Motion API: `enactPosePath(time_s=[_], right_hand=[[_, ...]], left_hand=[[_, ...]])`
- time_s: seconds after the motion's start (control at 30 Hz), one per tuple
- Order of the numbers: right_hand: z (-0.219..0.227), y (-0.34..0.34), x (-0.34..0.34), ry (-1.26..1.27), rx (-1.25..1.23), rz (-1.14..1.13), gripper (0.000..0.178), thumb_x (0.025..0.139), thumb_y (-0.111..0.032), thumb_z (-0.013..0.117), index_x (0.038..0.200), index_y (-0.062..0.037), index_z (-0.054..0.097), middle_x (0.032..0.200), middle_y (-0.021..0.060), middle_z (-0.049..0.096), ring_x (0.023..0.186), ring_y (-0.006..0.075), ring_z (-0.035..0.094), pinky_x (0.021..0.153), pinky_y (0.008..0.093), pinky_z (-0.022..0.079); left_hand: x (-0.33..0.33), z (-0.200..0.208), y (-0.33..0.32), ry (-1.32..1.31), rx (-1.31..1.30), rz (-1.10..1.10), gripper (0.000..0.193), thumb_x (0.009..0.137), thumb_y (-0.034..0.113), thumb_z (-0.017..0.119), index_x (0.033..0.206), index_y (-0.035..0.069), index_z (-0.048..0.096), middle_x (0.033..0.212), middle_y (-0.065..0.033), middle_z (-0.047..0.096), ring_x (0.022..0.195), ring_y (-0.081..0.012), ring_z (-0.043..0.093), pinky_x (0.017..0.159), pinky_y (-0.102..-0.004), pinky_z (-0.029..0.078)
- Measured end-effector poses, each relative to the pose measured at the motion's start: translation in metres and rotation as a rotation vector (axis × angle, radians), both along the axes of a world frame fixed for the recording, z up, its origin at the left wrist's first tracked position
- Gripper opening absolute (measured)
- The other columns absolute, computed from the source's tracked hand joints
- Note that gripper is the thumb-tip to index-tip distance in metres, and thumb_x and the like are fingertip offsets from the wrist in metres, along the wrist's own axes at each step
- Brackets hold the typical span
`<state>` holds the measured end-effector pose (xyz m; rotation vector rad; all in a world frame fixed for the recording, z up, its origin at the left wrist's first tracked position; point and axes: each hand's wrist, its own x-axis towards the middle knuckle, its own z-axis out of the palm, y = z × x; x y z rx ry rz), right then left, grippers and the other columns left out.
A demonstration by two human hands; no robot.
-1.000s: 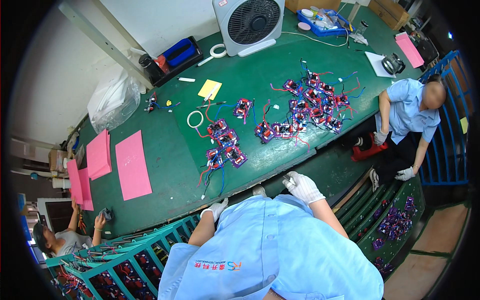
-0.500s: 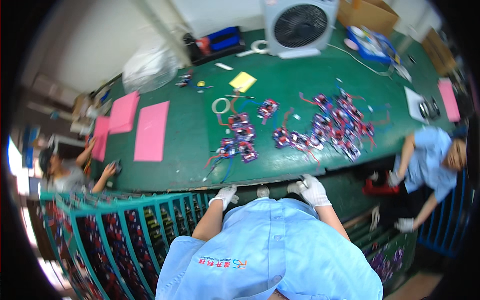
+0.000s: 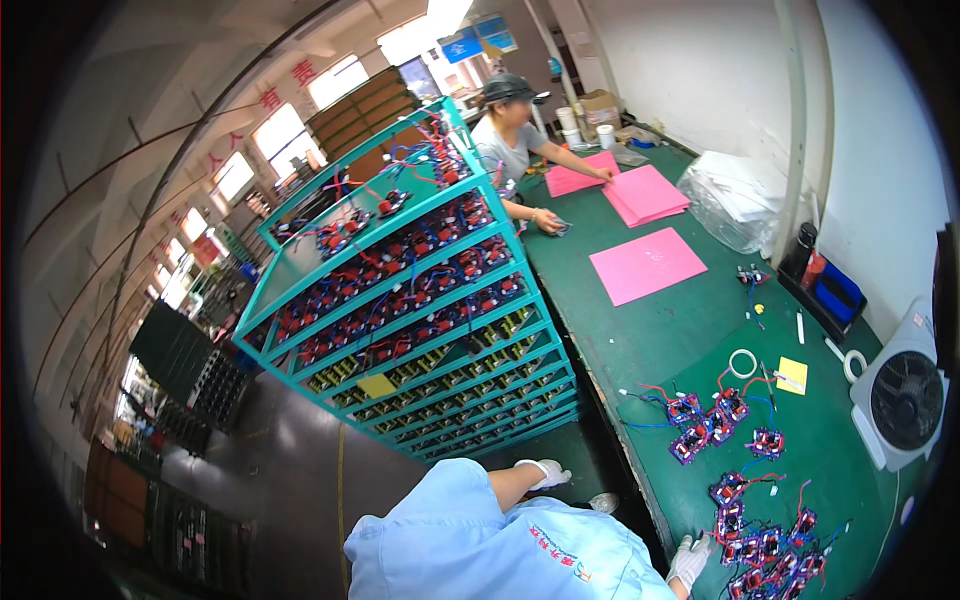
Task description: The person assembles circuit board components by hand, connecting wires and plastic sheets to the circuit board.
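Observation:
My right hand (image 3: 689, 561), in a white glove, rests on the near edge of the green worktable (image 3: 625, 345) with its fingers stretched out and nothing in it. Close to it lie several circuit boards (image 3: 768, 545) with red and blue wires. My left hand (image 3: 546, 473), also gloved in white, hangs low between the table and a teal shelf rack (image 3: 552, 345). Its fingers look loosely extended, and it holds nothing. Rows of wired boards (image 3: 440, 270) fill the rack's upper shelves; yellow-green parts (image 3: 430, 362) sit on the lower ones.
A co-worker (image 3: 515, 130) in a dark cap handles pink sheets (image 3: 648, 195) at the table's far end. Another pink sheet (image 3: 650, 265), a tape roll (image 3: 742, 363), yellow notes (image 3: 792, 376) and a fan (image 3: 900, 395) are on the table. Other racks (image 3: 185, 350) stand at left.
My view has swung left, bringing the rack and the factory floor into sight. My left hand has come away from the table edge; my right hand stays at it.

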<state>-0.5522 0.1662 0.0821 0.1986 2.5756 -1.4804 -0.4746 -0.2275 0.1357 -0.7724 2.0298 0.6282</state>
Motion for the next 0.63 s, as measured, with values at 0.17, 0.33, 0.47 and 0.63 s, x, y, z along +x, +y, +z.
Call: enactPosePath(time_s=[0.17, 0.33, 0.47, 0.63], right_hand=[[0.027, -0.008, -0.009, -0.160, 0.216, 0.217, 0.048, 0.083, -0.018, 0.060, 0.122, 0.0075, 0.046, 0.119, 0.0268, 0.049, 0.104, 0.0350, 0.054, 0.088, 0.0385, 0.043], [0.036, -0.003, -0.012, -0.285, 0.113, 0.332, 0.039, 0.086, -0.022, 0.057, 0.114, 0.0056, 0.051, 0.064, 0.0139, 0.057, 0.039, 0.0218, 0.050, 0.037, 0.0357, 0.039], [0.022, 0.014, -0.014, -0.167, 0.229, 0.452, 0.033, 0.083, -0.024, 0.058, 0.095, 0.0070, 0.058, 0.078, 0.0256, 0.061, 0.072, 0.0422, 0.058, 0.063, 0.0424, 0.046], [0.009, 0.009, -0.015, -0.126, 0.145, 0.374, 0.040, 0.080, -0.028, 0.059, 0.102, 0.0057, 0.059, 0.077, 0.0256, 0.062, 0.071, 0.0314, 0.063, 0.066, 0.0458, 0.046]], left_hand=[[0.015, -0.009, 0.030, 0.042, 0.052, 0.024, 0.060, 0.087, 0.050, 0.039, 0.112, 0.001, 0.060, 0.117, -0.0199, 0.057, 0.112, -0.0356, 0.052, 0.096, -0.0414, 0.038], [0.023, -0.044, 0.020, 0.079, 0.025, 0.037, 0.057, 0.089, 0.048, 0.037, 0.111, 0.002, 0.061, 0.113, -0.0202, 0.059, 0.107, -0.0347, 0.055, 0.091, -0.0408, 0.041], [0.019, -0.020, 0.016, 0.062, 0.019, 0.064, 0.058, 0.090, 0.049, 0.036, 0.114, 0.001, 0.059, 0.114, -0.0193, 0.058, 0.108, -0.0345, 0.054, 0.091, -0.0408, 0.041], [0.015, 0.031, -0.026, 0.248, -0.037, 0.133, 0.063, 0.087, 0.054, 0.038, 0.121, 0.004, 0.054, 0.118, -0.0195, 0.057, 0.113, -0.0319, 0.053, 0.095, -0.0371, 0.040]])
